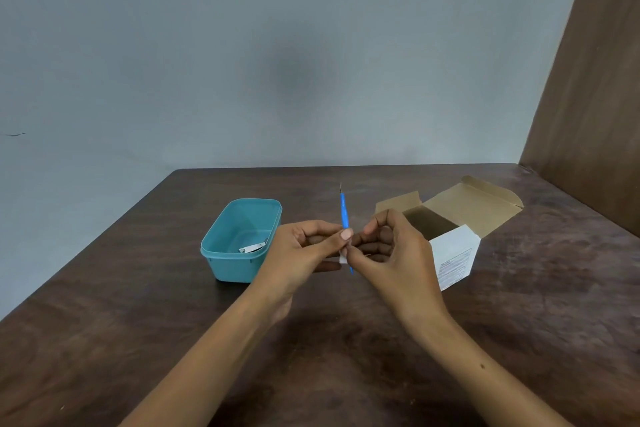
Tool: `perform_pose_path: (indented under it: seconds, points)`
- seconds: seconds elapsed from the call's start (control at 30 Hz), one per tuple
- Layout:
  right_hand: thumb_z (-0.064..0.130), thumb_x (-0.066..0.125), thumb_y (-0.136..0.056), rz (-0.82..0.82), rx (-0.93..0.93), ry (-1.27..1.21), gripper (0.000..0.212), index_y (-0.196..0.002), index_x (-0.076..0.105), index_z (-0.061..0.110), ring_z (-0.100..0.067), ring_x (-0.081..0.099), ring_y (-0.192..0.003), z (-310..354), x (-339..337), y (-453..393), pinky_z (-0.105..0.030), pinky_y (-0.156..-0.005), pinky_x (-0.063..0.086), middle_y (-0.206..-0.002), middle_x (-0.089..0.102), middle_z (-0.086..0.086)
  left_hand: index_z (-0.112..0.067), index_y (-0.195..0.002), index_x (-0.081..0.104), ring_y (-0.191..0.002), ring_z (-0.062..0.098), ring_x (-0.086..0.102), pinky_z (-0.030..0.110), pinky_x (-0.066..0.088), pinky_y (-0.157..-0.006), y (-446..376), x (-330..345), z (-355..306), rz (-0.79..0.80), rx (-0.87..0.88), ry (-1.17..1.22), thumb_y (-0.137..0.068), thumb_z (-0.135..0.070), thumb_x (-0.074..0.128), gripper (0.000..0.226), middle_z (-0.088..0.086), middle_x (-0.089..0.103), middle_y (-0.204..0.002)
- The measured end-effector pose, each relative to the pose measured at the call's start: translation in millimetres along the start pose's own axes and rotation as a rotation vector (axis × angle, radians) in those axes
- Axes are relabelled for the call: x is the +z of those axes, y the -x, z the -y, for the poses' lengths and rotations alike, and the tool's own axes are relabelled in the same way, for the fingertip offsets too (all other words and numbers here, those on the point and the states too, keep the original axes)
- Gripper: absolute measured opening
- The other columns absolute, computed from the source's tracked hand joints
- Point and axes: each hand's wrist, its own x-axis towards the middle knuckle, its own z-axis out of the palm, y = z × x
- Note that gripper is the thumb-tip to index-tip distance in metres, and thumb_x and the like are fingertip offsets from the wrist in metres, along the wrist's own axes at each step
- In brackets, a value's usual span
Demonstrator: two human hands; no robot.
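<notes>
Before grey wall [277, 45], dark table [104, 340], teal tub [235, 267], carton [474, 204], blue pick [344, 215]

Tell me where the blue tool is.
Centre of the head view: the blue tool stands upright, pinched between the left hand and right hand above the table, with the teal tub to its left and the cardboard box to its right.

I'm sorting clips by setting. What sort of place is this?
Probably a plain indoor room: a dark wood table against a bare grey wall, bearing a teal plastic tub and an opened cardboard box.
</notes>
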Motion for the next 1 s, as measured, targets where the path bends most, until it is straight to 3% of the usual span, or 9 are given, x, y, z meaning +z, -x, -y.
perform_pose_path:
  seconds: [0.27,0.47,0.57,0.73,0.93,1.0]
  points:
    - [0.006,0.082,-0.067,0.079,0.087,-0.079,0.035,-0.081,0.052,0.017,-0.007,0.071,-0.074,-3,2,2,-0.03,-0.073,0.058,-0.076,0.074,-0.001,-0.005,-0.097,0.072,-0.095,0.019,0.071,0.03,0.056,-0.083,-2,-4,0,-0.08,0.001,0.139,-0.085,-0.016,0.065,0.018,0.01,0.075,-0.095]
    - [0.005,0.082,-0.066,0.014,0.154,-0.274,0.034,-0.081,0.053,0.015,-0.017,0.073,-0.078,-4,-1,0,-0.045,-0.081,0.057,-0.078,0.075,-0.008,-0.004,-0.097,0.073,-0.087,0.014,0.072,0.02,0.057,-0.072,2,11,6,-0.065,-0.007,0.152,-0.087,-0.018,0.062,0.02,0.009,0.076,-0.092]
    - [0.008,0.083,-0.066,0.042,0.219,-0.345,0.033,-0.08,0.053,0.016,-0.022,0.073,-0.081,-4,1,0,-0.047,-0.082,0.056,-0.08,0.075,-0.01,-0.005,-0.098,0.073,-0.093,0.015,0.071,0.023,0.057,-0.078,2,10,4,-0.071,-0.011,0.176,-0.089,-0.017,0.06,0.02,0.006,0.076,-0.095]
    - [0.001,0.08,-0.068,0.154,0.332,-0.45,0.032,-0.083,0.054,0.01,-0.029,0.072,-0.082,1,-4,-2,-0.04,-0.075,0.059,-0.08,0.074,-0.016,-0.007,-0.1,0.072,-0.098,0.017,0.07,0.033,0.054,-0.088,1,5,3,-0.068,-0.057,0.208,-0.088,-0.021,0.06,0.022,0.005,0.075,-0.1]
    - [-0.005,0.078,-0.068,0.06,0.298,-0.548,0.035,-0.08,0.05,0.011,-0.027,0.073,-0.076,4,-6,-1,-0.029,-0.064,0.058,-0.077,0.074,-0.018,-0.008,-0.097,0.073,-0.091,0.014,0.071,0.021,0.056,-0.074,5,13,3,-0.039,-0.039,0.211,-0.088,-0.021,0.06,0.022,0.007,0.075,-0.097]
    - [-0.005,0.077,-0.068,0.055,0.294,-0.568,0.034,-0.08,0.049,0.01,-0.027,0.073,-0.077,5,-5,0,-0.029,-0.064,0.058,-0.077,0.074,-0.018,-0.007,-0.099,0.073,-0.092,0.014,0.071,0.022,0.057,-0.076,4,11,1,-0.034,-0.035,0.209,-0.088,-0.022,0.059,0.023,0.007,0.075,-0.098]
